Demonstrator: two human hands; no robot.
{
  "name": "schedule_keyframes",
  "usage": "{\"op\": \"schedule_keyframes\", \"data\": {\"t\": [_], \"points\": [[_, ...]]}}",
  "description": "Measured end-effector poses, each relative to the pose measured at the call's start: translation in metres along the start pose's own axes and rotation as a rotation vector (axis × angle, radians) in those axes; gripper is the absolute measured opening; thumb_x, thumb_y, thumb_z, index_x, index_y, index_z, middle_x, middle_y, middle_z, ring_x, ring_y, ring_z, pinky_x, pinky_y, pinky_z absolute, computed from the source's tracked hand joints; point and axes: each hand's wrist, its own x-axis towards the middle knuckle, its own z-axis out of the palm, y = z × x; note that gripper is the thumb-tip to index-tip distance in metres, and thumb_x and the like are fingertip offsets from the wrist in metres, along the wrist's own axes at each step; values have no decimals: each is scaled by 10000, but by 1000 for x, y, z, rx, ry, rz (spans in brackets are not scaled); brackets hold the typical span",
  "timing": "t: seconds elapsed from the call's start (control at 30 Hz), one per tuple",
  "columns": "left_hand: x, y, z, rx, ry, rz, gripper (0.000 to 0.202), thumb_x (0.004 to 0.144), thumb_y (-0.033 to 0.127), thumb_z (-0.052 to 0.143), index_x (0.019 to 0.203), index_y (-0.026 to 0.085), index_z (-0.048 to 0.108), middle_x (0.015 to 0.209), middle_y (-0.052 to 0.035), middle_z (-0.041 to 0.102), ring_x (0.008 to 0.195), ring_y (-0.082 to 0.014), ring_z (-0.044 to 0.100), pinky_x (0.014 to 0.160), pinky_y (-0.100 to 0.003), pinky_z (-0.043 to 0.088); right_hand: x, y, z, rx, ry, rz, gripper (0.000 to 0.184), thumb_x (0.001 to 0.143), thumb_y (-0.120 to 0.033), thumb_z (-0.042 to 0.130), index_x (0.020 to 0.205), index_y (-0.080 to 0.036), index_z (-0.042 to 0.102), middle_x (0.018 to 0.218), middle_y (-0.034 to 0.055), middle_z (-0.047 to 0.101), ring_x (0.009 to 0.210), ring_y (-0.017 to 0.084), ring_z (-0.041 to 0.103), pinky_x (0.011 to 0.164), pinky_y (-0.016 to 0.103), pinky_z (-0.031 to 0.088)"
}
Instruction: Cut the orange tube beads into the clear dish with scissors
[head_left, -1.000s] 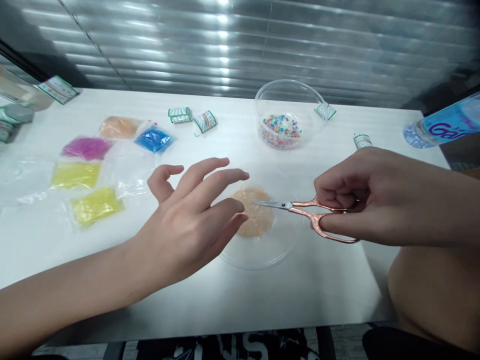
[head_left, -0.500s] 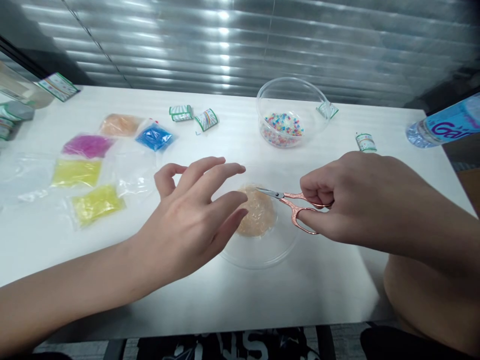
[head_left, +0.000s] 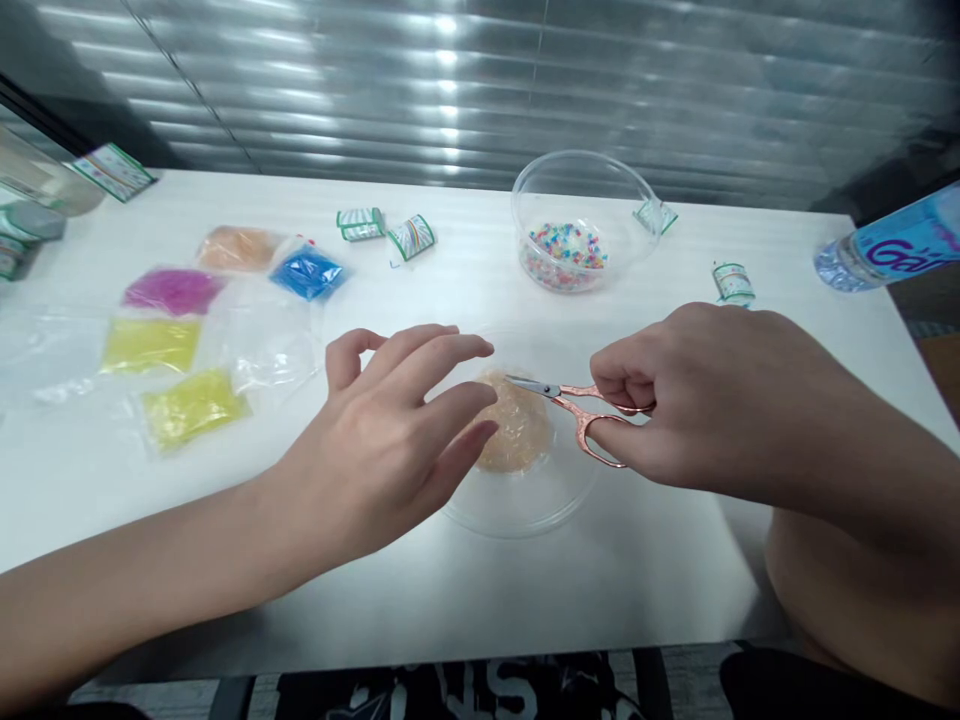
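Note:
My right hand [head_left: 675, 400] grips a small pair of scissors [head_left: 592, 412] with rose-gold handles, thumb and fingers in the loops. Its silver blades lie nearly together and point left, over the upper part of a clear, pale-orange mass [head_left: 517, 430]. That rounded, glistening mass sits in the middle of a transparent round lid or dish [head_left: 517, 520]. Left of it hovers my left hand [head_left: 405, 430], fingers curved and spread, nothing visible in them. Its fingertips overlap the mass's left edge; whether they touch it I cannot tell.
Bags of yellow [head_left: 195, 408], magenta [head_left: 174, 291], orange [head_left: 238, 248] and blue [head_left: 307, 272] filling lie at the left. Behind stands a clear bowl [head_left: 585, 165] with colourful beads. Small green-and-white packets [head_left: 412, 237] are scattered about. A water bottle [head_left: 892, 245] is at the far right.
The right hand and scissors have shifted slightly left over the pale-orange mass. My left hand has edged slightly right, its fingers still spread.

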Motion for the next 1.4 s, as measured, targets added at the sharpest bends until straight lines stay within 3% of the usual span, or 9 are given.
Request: {"op": "schedule_keyframes", "data": {"t": [0.53,0.7,0.8,0.9,1.1,1.4], "points": [[0,0,1,14,37,-11,93,911,225,583,991,226,631,1284,-85,623,1178,-310,605,853,-468,335,0,8,-1,117,-76,-13,377,737,-312,591,465,-211,351,400,-25,381,381,106,262,365,283,150],[-1,-1,1,34,75,-54,138,908,284,602,1026,222,635,1282,-80,628,1194,-312,596,872,-467,334,-4,28,-6,388,-205,41,358,737,-314,643,484,-199,417,414,-47,348,413,83,277,375,266,188],[0,-1,-1,46,104,-84,150,900,313,618,1019,224,640,1272,-72,638,1174,-307,608,869,-464,327,-7,41,-11,618,-303,33,372,787,-390,642,511,-200,480,454,-43,390,445,84,308,379,245,230],[1,-1,-2,46,154,-93,139,885,325,643,978,220,646,1240,-71,658,1143,-306,628,856,-461,320,-8,47,-15,773,-324,9,418,804,-430,657,508,-197,476,466,-41,389,455,80,308,384,232,246],[2,0,1,37,246,-63,95,852,289,692,903,224,645,1171,-50,692,1095,-288,653,845,-454,331,-7,45,-21,914,-354,-20,301,779,-276,695,528,-188,555,465,-44,382,440,67,320,366,220,238],[1,0,-1,33,264,-15,95,838,201,678,902,241,620,1162,-26,694,1130,-292,638,848,-478,353,-2,34,-20,952,-385,37,382,729,-222,695,501,-182,390,482,-54,341,448,59,320,379,211,222]]}}
